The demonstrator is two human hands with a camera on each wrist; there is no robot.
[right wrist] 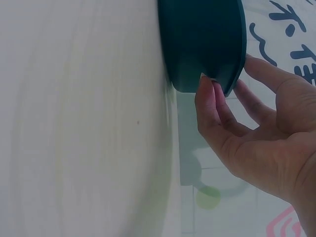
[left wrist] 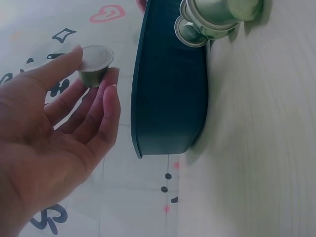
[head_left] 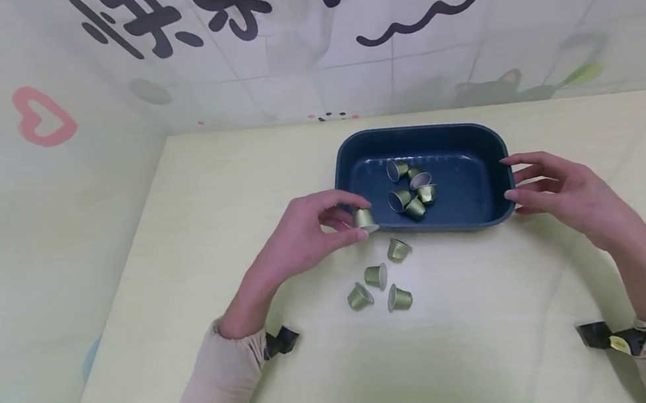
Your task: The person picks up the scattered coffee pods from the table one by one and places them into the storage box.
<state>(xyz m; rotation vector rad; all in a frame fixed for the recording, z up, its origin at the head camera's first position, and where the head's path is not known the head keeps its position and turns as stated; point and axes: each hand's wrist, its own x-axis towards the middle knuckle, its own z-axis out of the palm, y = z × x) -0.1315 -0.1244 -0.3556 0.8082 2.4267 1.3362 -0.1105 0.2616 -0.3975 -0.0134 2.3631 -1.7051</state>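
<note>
My left hand (head_left: 314, 229) pinches a green coffee capsule (head_left: 363, 218) between thumb and fingers, at the front left corner of a dark blue bin (head_left: 469, 223). In the left wrist view the capsule (left wrist: 95, 66) shows its pale lid, held above the rim. With thumb and fingertips, my right hand (head_left: 561, 191) grips the bin's right end; the right wrist view shows fingers against the end wall (right wrist: 197, 59) and at the rim. Several green capsules (head_left: 415, 208) lie in a cluster inside the bin. Several more capsules (head_left: 376, 276) lie on the table in front of it.
The pale wooden table (head_left: 437, 361) meets a wall (head_left: 298, 84) with dark lettering behind the bin. Another wall (head_left: 2, 218) with a pink heart (head_left: 44, 117) rises at the left. A black strap (head_left: 282, 342) is at the left wrist, another strap (head_left: 614, 339) at the right.
</note>
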